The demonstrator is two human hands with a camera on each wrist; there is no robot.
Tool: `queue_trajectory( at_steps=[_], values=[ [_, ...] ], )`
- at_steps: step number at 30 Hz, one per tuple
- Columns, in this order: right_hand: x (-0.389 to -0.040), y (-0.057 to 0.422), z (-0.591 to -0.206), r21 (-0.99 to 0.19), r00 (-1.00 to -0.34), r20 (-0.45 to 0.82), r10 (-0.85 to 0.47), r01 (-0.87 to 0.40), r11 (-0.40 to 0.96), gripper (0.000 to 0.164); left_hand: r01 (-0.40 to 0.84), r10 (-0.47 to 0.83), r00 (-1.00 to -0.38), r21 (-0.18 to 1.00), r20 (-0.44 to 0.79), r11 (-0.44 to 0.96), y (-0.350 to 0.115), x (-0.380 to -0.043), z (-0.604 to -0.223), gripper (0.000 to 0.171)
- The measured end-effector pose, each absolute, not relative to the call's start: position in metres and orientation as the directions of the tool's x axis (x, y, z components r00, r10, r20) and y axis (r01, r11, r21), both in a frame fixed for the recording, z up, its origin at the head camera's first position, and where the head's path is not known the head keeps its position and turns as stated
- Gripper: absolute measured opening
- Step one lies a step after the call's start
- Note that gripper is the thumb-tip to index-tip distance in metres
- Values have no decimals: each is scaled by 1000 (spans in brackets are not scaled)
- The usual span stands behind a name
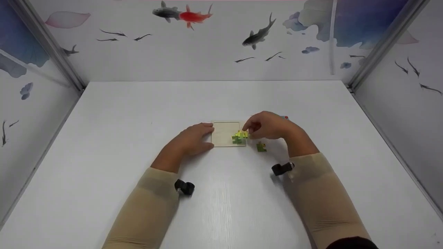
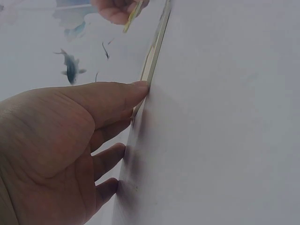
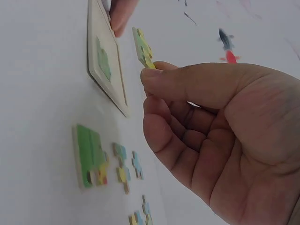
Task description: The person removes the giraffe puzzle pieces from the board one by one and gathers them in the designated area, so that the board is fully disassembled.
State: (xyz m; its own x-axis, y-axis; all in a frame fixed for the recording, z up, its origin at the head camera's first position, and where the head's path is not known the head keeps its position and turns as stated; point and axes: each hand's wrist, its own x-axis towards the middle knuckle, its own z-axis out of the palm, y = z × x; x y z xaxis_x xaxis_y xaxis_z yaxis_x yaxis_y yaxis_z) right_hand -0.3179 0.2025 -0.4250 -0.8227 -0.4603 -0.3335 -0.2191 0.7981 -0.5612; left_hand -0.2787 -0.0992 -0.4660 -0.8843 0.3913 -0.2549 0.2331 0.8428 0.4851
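Observation:
A shallow square wooden puzzle tray (image 1: 221, 134) lies on the white table. My left hand (image 1: 197, 137) touches its left edge, thumb near the front corner and fingers farther back; in the left wrist view the thumb (image 2: 126, 95) rests against the rim. My right hand (image 1: 268, 126) pinches a green and yellow puzzle piece (image 3: 142, 47) between thumb and forefinger, raised above the tray's right side. A green piece (image 3: 103, 58) lies in the tray, partly covered by the held piece in the head view. Just right of the tray lies a loose green piece (image 1: 261, 147).
Several more loose pieces (image 3: 121, 154) with blue and yellow lie on the table beyond the green one, mostly hidden by my right hand in the head view. White panels (image 1: 214, 65) printed with fish enclose the table at the back and sides.

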Motion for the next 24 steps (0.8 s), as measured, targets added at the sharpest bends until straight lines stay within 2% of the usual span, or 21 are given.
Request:
queue_trajectory(
  at_steps=[6,14,24],
  values=[
    [-321,240,-422,-538,-826,-403,-394,-135,832,24,217,382,-886,493,-262,842,-99,-279,-467,69],
    [-316,288,-427,-487,-810,-458,-366,-116,866,24,230,395,-882,499,-255,835,-100,-277,-467,69],
    [-318,304,-434,-493,-785,-496,-372,-98,864,20,221,392,-886,518,-248,827,-102,-273,-464,69]
  ],
)
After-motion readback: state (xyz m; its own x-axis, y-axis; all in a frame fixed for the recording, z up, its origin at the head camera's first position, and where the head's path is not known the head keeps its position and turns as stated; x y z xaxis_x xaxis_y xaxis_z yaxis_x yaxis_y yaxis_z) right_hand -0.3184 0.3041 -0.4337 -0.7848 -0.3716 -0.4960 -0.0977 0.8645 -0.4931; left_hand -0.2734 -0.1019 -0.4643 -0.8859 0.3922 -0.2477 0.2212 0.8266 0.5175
